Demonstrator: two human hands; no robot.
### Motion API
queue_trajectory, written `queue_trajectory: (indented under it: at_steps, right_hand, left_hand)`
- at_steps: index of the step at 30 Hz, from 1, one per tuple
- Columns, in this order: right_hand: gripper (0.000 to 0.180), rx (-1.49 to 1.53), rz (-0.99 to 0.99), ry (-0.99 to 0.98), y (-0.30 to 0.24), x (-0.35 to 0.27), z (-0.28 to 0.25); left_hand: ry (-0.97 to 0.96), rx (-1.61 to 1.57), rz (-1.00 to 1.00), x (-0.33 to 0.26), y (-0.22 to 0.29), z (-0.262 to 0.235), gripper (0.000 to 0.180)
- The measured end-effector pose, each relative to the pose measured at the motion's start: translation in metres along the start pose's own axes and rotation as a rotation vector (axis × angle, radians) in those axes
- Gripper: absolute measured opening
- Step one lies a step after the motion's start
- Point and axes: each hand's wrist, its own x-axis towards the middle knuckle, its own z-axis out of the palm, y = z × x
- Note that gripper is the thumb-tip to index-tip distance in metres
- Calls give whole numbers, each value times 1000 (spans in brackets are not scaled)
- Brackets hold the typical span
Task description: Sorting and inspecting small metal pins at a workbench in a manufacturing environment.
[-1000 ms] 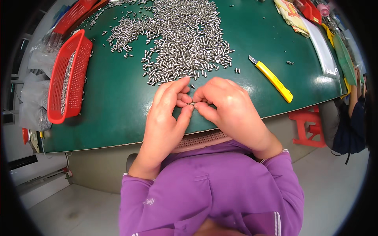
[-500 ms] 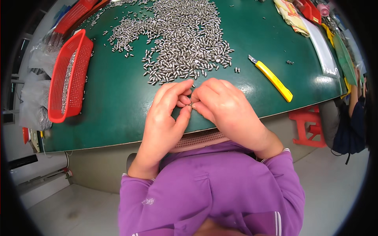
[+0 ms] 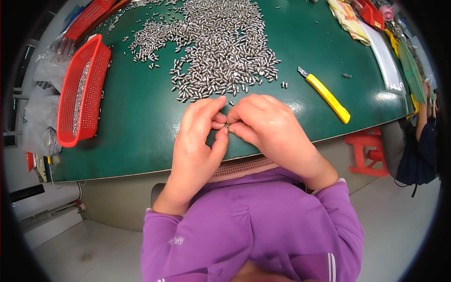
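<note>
Fingertip to fingertip, my left hand [image 3: 196, 136] and my right hand [image 3: 277, 129] pinch a small shiny metal part [image 3: 226, 125] between them, above the green table. Fingers cover most of that part, so its exact shape is hidden. One loose metal piece [image 3: 231, 103] lies just beyond the fingertips. Farther away spreads a large heap of small silvery, bullet-shaped metal parts [image 3: 225, 51]. To the right of the heap rests a yellow utility knife [image 3: 326, 97] with its blade tip showing.
A red perforated basket [image 3: 70, 134] holding metal parts stands at the left, beside clear plastic bags [image 3: 42, 113]. The green table's [image 3: 127, 141] near edge runs before my body. A red stool [image 3: 361, 152] is below at right, near another person's dark clothing [image 3: 418, 155].
My left fingers have shifted slightly, and more of the small metal part shows between the fingertips. The loose piece beyond them is now more visible.
</note>
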Motion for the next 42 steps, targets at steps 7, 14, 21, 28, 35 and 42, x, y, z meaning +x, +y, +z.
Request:
queue_trajectory:
  at_steps: [7,14,21,28,35,42]
  right_hand:
    - [25,90,96,32,-8,0,-1]
    - [32,106,156,41,-10,-4,4]
    - [41,121,175,72,-11,-4,8]
    - [43,78,122,86,-9,-3,11]
    - [43,96,99,63,-10,-6,6]
    - [36,187,68,-254,-20,-25,-23]
  left_hand:
    - [19,15,28,0,-1,2,60]
    - [24,29,61,0,-3,4,62]
    - [-4,-11,18,-1,-4,2,63]
    - [6,-49,7,-1,-3,2,70]
    - [-45,-40,24,-1,0,-1,69]
    - [-308,-110,-80,-19,27,-14,78]
